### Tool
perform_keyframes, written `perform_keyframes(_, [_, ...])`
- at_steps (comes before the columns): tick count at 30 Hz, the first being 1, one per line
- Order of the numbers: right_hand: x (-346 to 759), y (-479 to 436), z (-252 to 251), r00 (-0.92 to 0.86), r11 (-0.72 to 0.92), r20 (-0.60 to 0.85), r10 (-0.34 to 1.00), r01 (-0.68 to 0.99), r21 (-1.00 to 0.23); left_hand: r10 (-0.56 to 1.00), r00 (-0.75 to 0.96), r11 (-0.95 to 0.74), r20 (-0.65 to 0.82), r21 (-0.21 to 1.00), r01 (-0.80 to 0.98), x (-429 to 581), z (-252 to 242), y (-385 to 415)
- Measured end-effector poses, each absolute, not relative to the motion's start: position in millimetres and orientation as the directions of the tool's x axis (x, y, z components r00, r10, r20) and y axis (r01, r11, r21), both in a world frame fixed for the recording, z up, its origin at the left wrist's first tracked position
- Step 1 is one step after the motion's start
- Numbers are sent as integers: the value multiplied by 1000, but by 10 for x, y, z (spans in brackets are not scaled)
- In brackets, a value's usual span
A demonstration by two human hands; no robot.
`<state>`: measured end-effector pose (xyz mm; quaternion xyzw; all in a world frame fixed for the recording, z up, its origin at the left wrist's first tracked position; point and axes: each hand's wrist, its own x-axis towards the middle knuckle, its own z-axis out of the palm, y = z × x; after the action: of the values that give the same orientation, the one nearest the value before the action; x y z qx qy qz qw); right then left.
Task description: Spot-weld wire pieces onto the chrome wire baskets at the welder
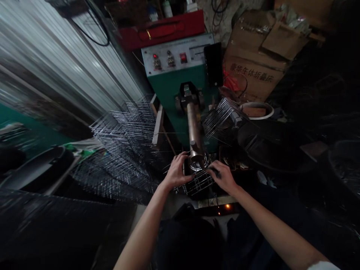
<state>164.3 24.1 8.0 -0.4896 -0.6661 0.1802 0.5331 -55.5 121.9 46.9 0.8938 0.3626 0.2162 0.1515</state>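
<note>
A small wire rack (199, 184) of crossed metal rods lies under the end of a thick metal cylinder (193, 125) that juts out from a green machine (168, 88). My left hand (178, 171) grips the rack's left side, thumb pointing inward. On the other side, my right hand (223, 175) is closed at the rack's right edge, fingers pinched at the wires. Whether a separate short rod is in the right fingers is too dark to make out. Bright orange sparks (227, 206) glow below the rack.
Stacked wire grids (120, 146) fill the left side beside a wooden bar (158, 126). Loose metal rods (218, 118) lie right of the cylinder, near a white-rimmed bucket (270, 112). A control panel (176, 56), a black phone-like device (213, 63) and a cardboard box (250, 71) stand behind.
</note>
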Motion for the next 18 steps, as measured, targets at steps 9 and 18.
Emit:
perform_keyframes(9, [2189, -174, 57, 49, 154, 171, 984, 252, -956, 834, 500, -525, 235, 617, 586, -1209, 269, 1059])
perform_keyframes(18, [2074, -712, 221, 78, -274, -288, 954, -157, -949, 903, 428, 12, -50, 996, 89, -1466, -710, 800])
